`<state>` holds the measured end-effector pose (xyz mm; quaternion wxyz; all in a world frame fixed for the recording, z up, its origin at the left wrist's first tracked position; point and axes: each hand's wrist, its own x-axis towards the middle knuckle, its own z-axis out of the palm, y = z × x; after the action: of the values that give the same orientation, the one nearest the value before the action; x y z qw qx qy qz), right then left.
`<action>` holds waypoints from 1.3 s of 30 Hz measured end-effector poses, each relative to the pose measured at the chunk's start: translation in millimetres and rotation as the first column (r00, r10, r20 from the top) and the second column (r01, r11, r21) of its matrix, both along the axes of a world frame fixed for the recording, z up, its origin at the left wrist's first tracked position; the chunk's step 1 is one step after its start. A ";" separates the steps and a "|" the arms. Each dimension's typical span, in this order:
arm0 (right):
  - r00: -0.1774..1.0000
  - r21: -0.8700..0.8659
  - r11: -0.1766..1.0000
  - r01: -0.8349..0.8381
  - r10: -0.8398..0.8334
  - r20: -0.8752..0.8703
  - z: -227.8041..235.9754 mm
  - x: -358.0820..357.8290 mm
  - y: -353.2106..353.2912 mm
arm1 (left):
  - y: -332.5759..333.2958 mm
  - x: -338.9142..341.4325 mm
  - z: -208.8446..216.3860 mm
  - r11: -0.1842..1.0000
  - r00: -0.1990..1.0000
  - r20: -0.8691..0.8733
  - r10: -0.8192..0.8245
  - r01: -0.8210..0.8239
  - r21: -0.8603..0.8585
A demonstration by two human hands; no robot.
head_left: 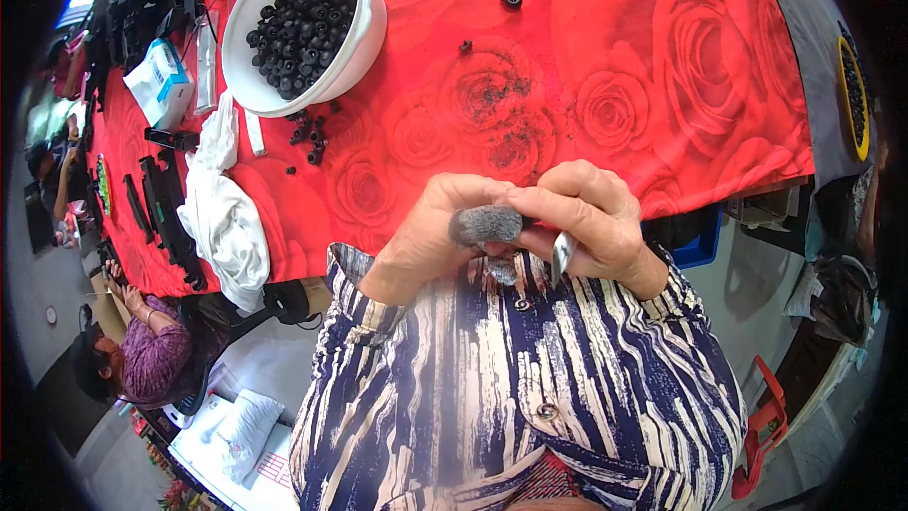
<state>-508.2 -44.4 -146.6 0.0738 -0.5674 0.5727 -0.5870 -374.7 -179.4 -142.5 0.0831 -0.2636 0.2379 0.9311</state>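
Note:
My left hand (426, 229) and my right hand (598, 225) meet in front of my chest, above the near edge of the red cloth. A dark grey, fuzzy-looking finger cover (487, 225) wraps a finger of the left hand, with a silvery crumpled bit below it. Pinched at the meeting fingertips is a small black part (530, 223), mostly hidden. The right fingers are closed round a small metal blade (563, 254) that points down. A white bowl (371, 43) heaped with small black ring-shaped parts (307, 33) stands at the far left.
Black crumbs (515, 104) and a few loose parts (511, 1) lie on the rose-patterned cloth (407, 132). A white rag (227, 227), black strips (165, 213) and a blue-white box (163, 85) are at left. Another person (156, 350) sits left; a yellow-rimmed container (856, 99) stands far right.

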 end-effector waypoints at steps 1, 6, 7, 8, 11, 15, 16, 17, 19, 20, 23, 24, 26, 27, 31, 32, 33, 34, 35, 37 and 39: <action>0.999 -0.011 1.000 -0.022 0.021 -0.044 1.1 -2.2 -0.7 | 1.1 0.4 0.7 0.999 1.000 0.010 0.005 -0.005 -0.036; 0.998 -0.018 0.998 -0.063 0.062 -0.028 4.4 -3.3 -0.5 | 4.9 2.0 5.7 0.992 1.000 0.006 -0.007 0.007 -0.129; 0.999 -0.035 0.999 -0.038 0.038 -0.021 3.3 -1.6 -0.3 | 6.8 1.9 5.2 0.989 0.998 -0.056 0.009 -0.017 -0.147; 1.000 -0.052 0.999 -0.013 0.013 -0.013 2.2 -0.3 -0.2 | 8.0 2.0 4.8 0.986 0.993 -0.118 0.022 -0.042 -0.164; 1.000 -0.119 0.993 -0.010 0.010 -0.005 -0.6 -0.2 -0.8 | 6.1 1.8 8.9 0.988 0.988 -0.155 -0.022 -0.002 -0.154; 1.000 -0.161 0.987 -0.019 0.020 0.007 -4.7 -1.9 3.7 | 11.6 0.2 16.6 0.975 0.983 -0.185 0.015 -0.055 -0.214; 0.999 -0.133 0.991 -0.019 0.013 -0.047 -2.8 -3.6 6.6 | 11.7 -0.9 17.3 0.957 0.984 -0.180 0.002 -0.054 -0.284; 0.995 -0.106 0.994 -0.018 0.007 -0.101 -1.8 -4.3 8.9 | 11.9 -1.5 17.2 0.934 0.985 -0.174 -0.010 -0.053 -0.353; 0.990 -0.094 0.996 0.009 -0.022 -0.139 -0.5 -2.0 13.1 | 13.0 -0.7 17.1 0.927 0.986 -0.166 -0.010 -0.053 -0.371; 0.983 -0.084 0.996 0.035 -0.050 -0.177 0.4 -1.0 14.6 | 13.9 -0.1 18.0 0.919 0.987 -0.159 -0.010 -0.054 -0.391; 0.980 -0.095 0.990 0.106 -0.120 -0.161 -4.9 -0.1 15.4 | 16.0 -0.5 18.1 0.920 0.990 -0.143 0.008 -0.063 -0.386; 0.979 -0.092 0.990 0.110 -0.124 -0.159 -2.5 -0.4 15.9 | 16.4 -0.7 17.8 0.921 0.990 -0.141 0.004 -0.059 -0.384; 0.994 0.144 0.985 0.100 -0.104 0.020 6.9 -0.6 15.6 | 16.4 0.6 17.4 0.902 0.989 -0.150 0.010 -0.074 -0.426; 0.992 0.218 0.975 0.040 -0.066 0.112 7.2 -0.9 20.0 | 16.2 1.7 15.8 0.902 0.989 -0.146 0.009 -0.071 -0.426; 0.965 0.221 0.971 -0.090 0.031 0.260 5.9 -7.8 26.1 | 16.5 1.2 13.8 0.869 0.982 -0.185 -0.030 -0.066 -0.491; 0.965 0.222 0.971 -0.088 0.028 0.262 6.6 -8.3 26.5 | 16.3 0.7 13.6 0.851 0.982 -0.183 -0.041 -0.062 -0.522; 0.971 0.252 0.965 -0.070 0.007 0.240 7.5 -8.8 26.9 | 16.3 0.3 13.2 0.852 0.983 -0.181 -0.043 -0.058 -0.521; 0.976 0.281 0.958 -0.052 -0.011 0.217 8.8 -9.3 26.8 | 16.2 -0.1 13.3 0.826 0.979 -0.200 -0.052 -0.070 -0.560; 0.976 0.282 0.958 -0.050 -0.013 0.219 9.8 -9.5 26.1 | 16.3 -0.5 13.3 0.798 0.974 -0.218 -0.061 -0.083 -0.597; 0.985 0.298 0.955 -0.004 -0.048 0.168 10.7 -9.4 24.0 | 17.0 -0.2 11.1 0.759 0.975 -0.212 -0.067 -0.088 -0.645; 0.987 0.302 0.953 0.006 -0.054 0.150 8.9 -9.2 23.9 | 18.1 -0.1 9.3 0.717 0.976 -0.205 -0.072 -0.092 -0.691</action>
<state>-517.4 -20.4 -137.7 0.1949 -0.4930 0.6564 -0.5367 -374.8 -161.3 -133.2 -0.0537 -0.1733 0.5769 0.7964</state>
